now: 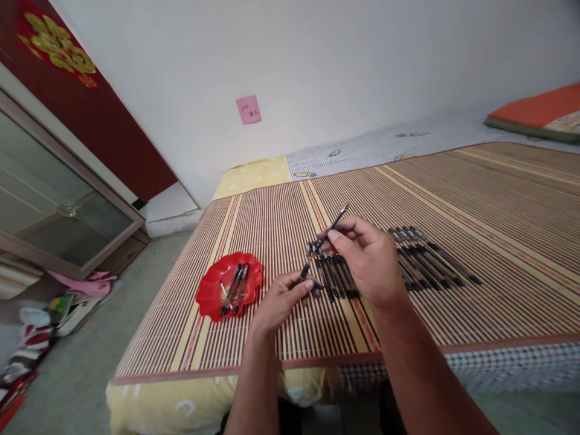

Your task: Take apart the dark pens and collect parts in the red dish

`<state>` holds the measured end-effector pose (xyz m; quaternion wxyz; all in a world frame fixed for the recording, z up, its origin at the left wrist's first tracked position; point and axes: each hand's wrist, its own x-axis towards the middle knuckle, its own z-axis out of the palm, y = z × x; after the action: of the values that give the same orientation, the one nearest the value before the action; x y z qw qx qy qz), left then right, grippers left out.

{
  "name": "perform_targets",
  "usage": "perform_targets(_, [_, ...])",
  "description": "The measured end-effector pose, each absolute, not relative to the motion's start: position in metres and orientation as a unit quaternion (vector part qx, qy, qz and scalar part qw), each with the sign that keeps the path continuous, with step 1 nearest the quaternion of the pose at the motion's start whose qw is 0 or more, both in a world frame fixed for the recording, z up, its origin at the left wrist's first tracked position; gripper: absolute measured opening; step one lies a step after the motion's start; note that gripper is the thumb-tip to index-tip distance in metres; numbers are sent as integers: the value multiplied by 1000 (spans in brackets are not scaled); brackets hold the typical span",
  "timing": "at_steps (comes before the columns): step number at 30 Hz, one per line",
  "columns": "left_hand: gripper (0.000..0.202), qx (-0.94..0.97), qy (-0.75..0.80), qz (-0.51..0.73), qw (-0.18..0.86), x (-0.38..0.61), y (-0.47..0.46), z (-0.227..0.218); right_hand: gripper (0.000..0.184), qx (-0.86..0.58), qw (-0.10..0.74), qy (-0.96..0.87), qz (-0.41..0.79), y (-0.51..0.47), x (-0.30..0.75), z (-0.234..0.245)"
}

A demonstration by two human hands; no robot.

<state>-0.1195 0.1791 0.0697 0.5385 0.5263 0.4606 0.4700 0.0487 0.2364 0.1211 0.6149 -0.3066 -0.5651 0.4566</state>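
My right hand (368,258) pinches a thin dark pen (333,226) between thumb and fingers, its tip pointing up and away. My left hand (284,297) is closed on a small dark pen cap (305,270) just below the pen's lower end. Both hands hover over a striped bamboo mat (272,229). A row of several dark pens (336,277) lies on the mat under my right hand, and a second row of dark pens (430,257) lies to its right. A red plate (209,291) at the left holds a few pens (235,288).
The mat covers a bed with a yellow sheet (254,174) against a white wall. An orange cushion (539,112) lies at the far right. A glass-fronted cabinet (58,199) and piled clothes (67,302) stand on the floor at the left.
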Motion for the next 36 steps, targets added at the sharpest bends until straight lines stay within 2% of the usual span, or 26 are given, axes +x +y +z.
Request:
perform_targets(8, [34,520,475,469,533,-120,180,67,8,-302,586,-629,413,231,52,124])
perform_targets(18, [35,533,468,465,530,-120,178,73,8,-306,544,-647,437,236,47,119])
perform_targets(29, [39,455,381,528,608,-121,176,67,8,-302,530,-680,407,236,47,118])
perform_targets(36, [38,429,380,540,616,-122,175,73,12,-317,498,-676,440,240,47,116])
